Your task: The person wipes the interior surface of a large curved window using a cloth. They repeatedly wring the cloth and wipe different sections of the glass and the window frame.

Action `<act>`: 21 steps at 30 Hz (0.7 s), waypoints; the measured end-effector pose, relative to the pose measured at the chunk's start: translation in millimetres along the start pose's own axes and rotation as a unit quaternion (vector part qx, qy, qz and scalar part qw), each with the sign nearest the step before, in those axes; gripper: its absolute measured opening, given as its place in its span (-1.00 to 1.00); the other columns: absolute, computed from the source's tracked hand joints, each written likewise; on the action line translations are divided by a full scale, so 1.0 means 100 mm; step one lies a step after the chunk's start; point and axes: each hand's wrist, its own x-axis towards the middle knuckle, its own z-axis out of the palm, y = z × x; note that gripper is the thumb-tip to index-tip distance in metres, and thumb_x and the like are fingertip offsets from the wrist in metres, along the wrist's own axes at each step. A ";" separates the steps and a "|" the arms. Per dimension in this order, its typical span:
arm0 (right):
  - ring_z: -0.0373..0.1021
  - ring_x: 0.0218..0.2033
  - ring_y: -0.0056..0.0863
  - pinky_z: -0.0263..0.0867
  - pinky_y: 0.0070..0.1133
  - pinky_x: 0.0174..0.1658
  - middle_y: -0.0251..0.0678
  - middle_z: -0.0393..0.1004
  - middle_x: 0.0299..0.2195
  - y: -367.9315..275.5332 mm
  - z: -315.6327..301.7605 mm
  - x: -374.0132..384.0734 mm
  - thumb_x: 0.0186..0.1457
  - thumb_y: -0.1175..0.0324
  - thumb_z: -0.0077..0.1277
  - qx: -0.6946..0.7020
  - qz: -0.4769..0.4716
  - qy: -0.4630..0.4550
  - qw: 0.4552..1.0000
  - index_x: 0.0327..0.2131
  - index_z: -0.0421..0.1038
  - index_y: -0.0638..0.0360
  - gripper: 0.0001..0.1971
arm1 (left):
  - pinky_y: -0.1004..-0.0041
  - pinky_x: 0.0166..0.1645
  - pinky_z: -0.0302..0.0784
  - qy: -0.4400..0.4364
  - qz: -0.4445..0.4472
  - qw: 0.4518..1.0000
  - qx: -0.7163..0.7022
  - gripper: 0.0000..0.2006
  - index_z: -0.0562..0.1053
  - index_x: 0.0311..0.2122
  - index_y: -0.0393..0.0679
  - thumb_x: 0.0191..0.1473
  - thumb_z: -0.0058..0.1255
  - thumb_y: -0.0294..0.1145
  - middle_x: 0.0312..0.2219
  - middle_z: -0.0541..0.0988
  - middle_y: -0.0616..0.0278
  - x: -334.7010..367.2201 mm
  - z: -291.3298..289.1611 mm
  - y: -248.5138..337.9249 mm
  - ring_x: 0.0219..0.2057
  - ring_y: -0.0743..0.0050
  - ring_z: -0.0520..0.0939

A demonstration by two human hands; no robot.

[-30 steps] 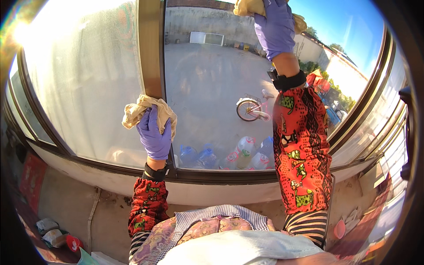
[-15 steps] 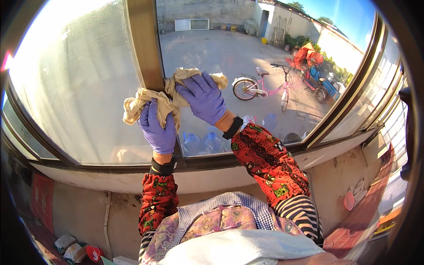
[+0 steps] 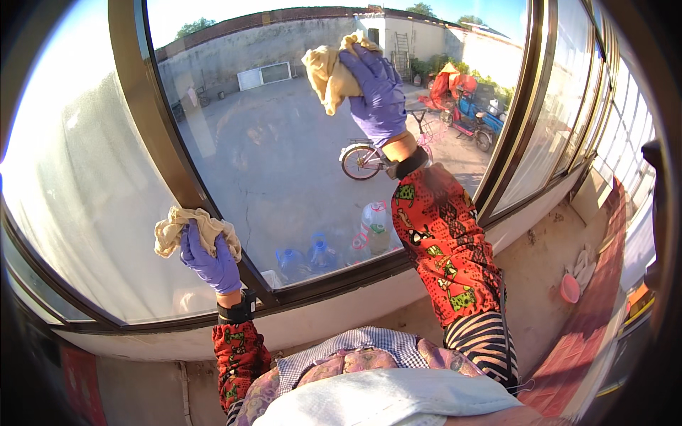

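Note:
My right hand (image 3: 375,94), in a purple glove, is raised and presses a bunched beige cloth (image 3: 328,77) against the clear window pane (image 3: 249,170). Its fingers are curled over the cloth. Lower down on the left, my left hand (image 3: 212,261), gloved the same way, grips a second crumpled beige cloth (image 3: 174,231). That cloth lies over the brown upright window post (image 3: 158,138) and the edge of the whitish left pane (image 3: 92,206). Red patterned sleeve covers with black cuffs are on both forearms.
Below the panes runs a pale sill wall (image 3: 334,307). Through the glass show large clear bottles (image 3: 291,264), a bicycle (image 3: 360,162), a blue cart (image 3: 474,112) and a courtyard wall (image 3: 206,71). A pink basin (image 3: 570,289) stands at the right.
My right hand has moved up and right across the clear pane with its cloth. My left hand sits lower and further left in view with the other cloth. The view has shifted too.

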 end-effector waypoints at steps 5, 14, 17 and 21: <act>0.30 0.19 -0.18 0.22 -0.40 0.25 -0.08 0.40 0.12 1.47 -0.71 -0.32 0.05 0.46 0.10 -0.018 0.228 0.081 0.970 0.16 0.31 0.19 -0.45 | 0.17 0.25 0.21 0.011 -0.010 0.999 0.040 -0.45 0.37 0.17 -0.22 0.02 0.15 -0.50 0.09 0.36 0.01 -0.09 -0.05 -0.16 0.13 0.04 0.36; 0.39 -0.09 -0.60 0.34 -0.61 -0.05 -0.41 0.43 -0.03 2.78 -1.41 -2.71 0.24 0.37 -0.01 0.303 0.531 0.288 0.737 0.11 0.36 0.13 -0.64 | 0.24 0.12 0.36 0.006 -0.127 0.992 -0.008 -0.46 0.24 0.23 -0.31 0.10 -0.08 -0.61 0.05 0.32 0.04 -0.37 -0.13 -0.82 0.05 0.22 0.40; 0.39 -0.19 -0.67 0.34 -0.65 -0.12 -0.42 0.45 -0.13 2.84 -1.33 -3.09 0.26 0.35 -0.06 0.365 0.489 0.328 0.721 0.01 0.41 0.14 -0.73 | 0.20 0.23 0.22 -0.014 -0.208 0.971 -0.116 -0.49 0.26 0.23 -0.26 0.16 -0.04 -0.52 0.08 0.32 0.01 -0.40 -0.17 -0.87 0.12 0.13 0.34; 0.36 -0.20 -0.71 0.30 -0.68 -0.12 -0.47 0.45 -0.16 2.61 -1.01 -2.83 0.22 0.47 -0.04 0.372 0.431 0.321 0.757 0.00 0.39 0.15 -0.72 | 0.18 0.26 0.17 -0.011 -0.118 0.992 0.049 -0.52 0.29 0.22 -0.22 0.20 -0.02 -0.45 0.09 0.31 0.01 -0.41 -0.19 -0.81 0.16 0.09 0.31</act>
